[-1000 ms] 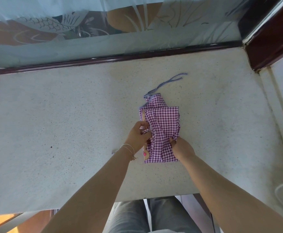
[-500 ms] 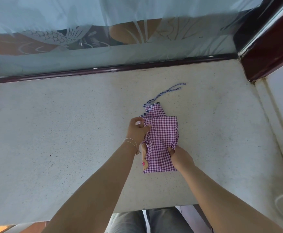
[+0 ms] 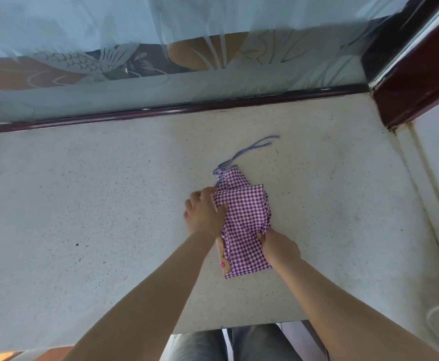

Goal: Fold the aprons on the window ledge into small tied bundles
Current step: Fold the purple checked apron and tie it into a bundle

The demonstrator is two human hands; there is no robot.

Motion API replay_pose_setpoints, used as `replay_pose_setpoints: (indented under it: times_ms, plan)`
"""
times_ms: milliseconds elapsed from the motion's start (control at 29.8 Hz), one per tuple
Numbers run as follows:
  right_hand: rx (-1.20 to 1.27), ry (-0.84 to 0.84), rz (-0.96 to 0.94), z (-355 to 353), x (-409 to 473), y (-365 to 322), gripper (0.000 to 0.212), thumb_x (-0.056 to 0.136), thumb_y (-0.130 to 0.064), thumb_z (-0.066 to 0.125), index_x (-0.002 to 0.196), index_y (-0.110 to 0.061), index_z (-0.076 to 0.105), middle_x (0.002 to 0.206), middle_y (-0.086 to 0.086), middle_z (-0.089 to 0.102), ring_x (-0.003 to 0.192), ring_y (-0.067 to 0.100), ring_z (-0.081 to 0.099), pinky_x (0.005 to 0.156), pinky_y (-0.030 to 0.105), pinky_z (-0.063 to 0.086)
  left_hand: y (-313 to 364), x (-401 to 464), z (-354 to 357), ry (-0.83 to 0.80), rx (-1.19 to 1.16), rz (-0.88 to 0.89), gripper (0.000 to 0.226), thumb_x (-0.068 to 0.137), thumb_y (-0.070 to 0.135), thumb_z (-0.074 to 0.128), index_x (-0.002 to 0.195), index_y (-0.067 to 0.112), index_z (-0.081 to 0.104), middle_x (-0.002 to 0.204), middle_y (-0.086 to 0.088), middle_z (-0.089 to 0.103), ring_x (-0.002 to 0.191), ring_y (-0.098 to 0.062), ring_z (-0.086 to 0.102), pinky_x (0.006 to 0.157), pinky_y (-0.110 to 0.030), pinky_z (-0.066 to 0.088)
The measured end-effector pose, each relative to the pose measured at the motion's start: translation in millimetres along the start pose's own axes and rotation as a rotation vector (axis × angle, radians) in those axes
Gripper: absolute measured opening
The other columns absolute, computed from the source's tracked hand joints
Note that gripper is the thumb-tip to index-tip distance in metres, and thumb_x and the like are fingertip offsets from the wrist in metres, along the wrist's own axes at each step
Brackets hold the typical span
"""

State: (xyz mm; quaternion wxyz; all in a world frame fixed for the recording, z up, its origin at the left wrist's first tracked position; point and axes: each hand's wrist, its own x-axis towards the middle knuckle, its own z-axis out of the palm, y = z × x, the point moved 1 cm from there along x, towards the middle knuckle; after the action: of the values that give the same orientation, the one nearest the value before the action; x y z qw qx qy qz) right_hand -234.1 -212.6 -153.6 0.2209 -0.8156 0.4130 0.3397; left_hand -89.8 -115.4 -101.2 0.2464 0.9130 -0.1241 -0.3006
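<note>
While both hands' fingers (image 3: 259, 235) curl, gripping apron (image 3: 244, 222).

Matt checked cloth apron (image 3: 244, 217) on speckled, stone-like matt ledge (image 3: 96, 217).

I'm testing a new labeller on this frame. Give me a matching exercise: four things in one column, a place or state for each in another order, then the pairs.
Things
1. left hand
2. right hand
3. striped tie straps
4. window ledge

Places or states
A. trail loose toward the window from the apron's far end
B. grips the near right edge of the checked apron
C. pale speckled surface under the apron
D. grips the apron's left edge, further from the person

Pairs: 1-D, 2-B, 3-A, 4-C
</note>
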Motion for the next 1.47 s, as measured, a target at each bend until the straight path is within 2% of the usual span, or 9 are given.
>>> replay_pose_setpoints:
  times_ms: [134, 268, 503, 905, 1005, 1106, 1240, 1407, 1474]
  plan:
    - [-0.056, -0.004, -0.037, -2.9, -1.1, -1.9, 0.044, 0.104, -0.037, 0.02, 0.134, -0.015, 0.044, 0.127, 0.005, 0.059, 0.112, 0.023, 0.059, 0.095, 0.035, 0.047, -1.2, -32.4, 38.3, 0.069, 0.582, 0.651, 0.067, 0.076, 0.051, 0.07, 0.136, 0.033, 0.046, 0.153, -0.006, 0.032, 0.14, -0.038, 0.028, 0.11, -0.063, 0.024]
    - [0.067, -0.122, -0.059, -9.5, 7.8, -1.9, 0.052, 0.102, -0.045, 0.021, 0.137, -0.014, 0.044, 0.132, 0.009, 0.056, 0.116, 0.026, 0.056, 0.099, 0.039, 0.046, -13.6, -23.3, 56.5, -0.275, 0.697, 0.485, 0.089, 0.083, 0.063, 0.054, 0.148, 0.046, -0.004, 0.158, 0.005, -0.021, 0.144, -0.035, -0.019, 0.111, -0.066, -0.003]
    - [0.363, 0.259, -0.125, -67.2, 14.7, -12.0, 0.063, 0.09, -0.053, 0.054, 0.135, -0.011, 0.039, 0.13, 0.008, 0.053, 0.113, 0.025, 0.056, 0.087, 0.037, 0.049, -12.9, -12.7, 53.8, -0.382, 0.644, 0.423, 0.094, 0.081, 0.064, 0.058, 0.148, 0.046, -0.006, 0.156, 0.011, -0.025, 0.143, -0.031, -0.023, 0.111, -0.067, 0.003]
    - [0.197, -0.382, -0.261, -131.9, 95.2, -95.7, 0.097, 0.045, -0.061, 0.087, 0.118, -0.003, 0.057, 0.113, 0.012, 0.067, 0.098, 0.031, 0.064, 0.095, 0.044, 0.05, -12.4, -15.6, 52.5, -0.276, 0.792, 0.433, 0.098, 0.082, 0.068, 0.05, 0.152, 0.024, -0.003, 0.16, 0.001, -0.011, 0.146, -0.033, -0.011, 0.108, -0.053, -0.02]
    - [0.028, -0.36, -0.324, -127.6, 93.9, -93.4, 0.067, 0.067, -0.04, 0.084, 0.118, -0.005, 0.06, 0.115, 0.009, 0.066, 0.104, 0.03, 0.062, 0.098, 0.043, 0.047, -22.5, -18.7, 60.2, -0.148, 0.799, 0.509, 0.097, 0.076, 0.072, 0.055, 0.151, 0.019, 0.022, 0.158, -0.005, 0.018, 0.144, -0.031, 0.017, 0.117, -0.051, 0.004]
    - [0.109, -0.31, -0.431, -123.8, 89.9, -81.0, 0.057, 0.077, -0.033, 0.077, 0.127, -0.012, 0.058, 0.124, 0.008, 0.063, 0.113, 0.029, 0.058, 0.1, 0.035, 0.042, -29.3, -24.7, 70.3, 0.006, 0.724, 0.662, 0.079, 0.062, 0.073, 0.067, 0.118, 0.017, 0.063, 0.119, 0.0, 0.059, 0.102, -0.022, 0.058, 0.092, -0.036, 0.048]
    - [0.163, -0.313, -0.558, -120.7, 82.1, -72.0, 0.067, 0.082, -0.033, 0.072, 0.14, -0.016, 0.043, 0.139, 0.006, 0.052, 0.126, 0.027, 0.048, 0.102, 0.035, 0.037, -35.0, -36.7, 76.9, 0.128, 0.591, 0.794, 0.025, 0.084, 0.039, 0.065, 0.1, 0.02, 0.06, 0.106, 0.0, 0.061, 0.086, -0.019, 0.057, 0.073, -0.032, 0.052]
    - [0.101, 0.512, -0.803, -100.3, 52.3, -47.5, 0.042, 0.091, -0.034, 0.06, 0.123, -0.008, 0.05, 0.118, 0.01, 0.056, 0.108, 0.025, 0.053, 0.092, 0.042, 0.048, -54.3, -48.2, 77.8, 0.095, 0.522, 0.834, 0.027, 0.09, 0.02, 0.045, 0.109, 0.016, 0.063, 0.126, -0.005, 0.061, 0.111, -0.026, 0.058, 0.099, -0.039, 0.047]
    - [0.022, 0.455, -1.15, -71.6, 24.6, -25.0, 0.024, 0.098, -0.028, 0.048, 0.113, -0.009, 0.053, 0.106, 0.005, 0.058, 0.096, 0.019, 0.054, 0.086, 0.037, 0.05, -62.6, -46.4, 72.3, 0.016, 0.529, 0.832, 0.034, 0.089, 0.022, 0.048, 0.12, 0.016, 0.061, 0.132, -0.004, 0.059, 0.121, -0.025, 0.055, 0.107, -0.037, 0.038]
